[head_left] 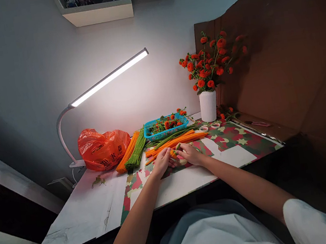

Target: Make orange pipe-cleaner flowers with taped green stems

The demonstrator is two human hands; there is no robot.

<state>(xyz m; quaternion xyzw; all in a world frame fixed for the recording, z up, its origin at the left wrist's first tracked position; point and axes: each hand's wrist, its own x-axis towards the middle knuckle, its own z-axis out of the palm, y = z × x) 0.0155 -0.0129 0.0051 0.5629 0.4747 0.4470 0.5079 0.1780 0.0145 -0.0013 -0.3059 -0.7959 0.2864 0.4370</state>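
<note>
Between my hands, above the front part of the table, is a small orange pipe-cleaner flower point(172, 153) with a green part at its upper right. My left hand point(163, 161) closes its fingers on the orange bloom. The fingers of my right hand point(190, 154) pinch the green part close beside it. Just behind them lie loose orange pipe cleaners point(180, 139) and some green ones. A thick bundle of green pipe cleaners point(136, 154) rests to the left, against a bundle of orange pipe cleaners point(127, 154).
Behind my hands a blue basket point(167, 133) holds orange flowers with green stems. A white ribbed vase point(208, 106) of orange flowers stands at the back right, near tape rolls point(215, 125). At left are a red plastic bag point(103, 148) and a lit lamp point(111, 77).
</note>
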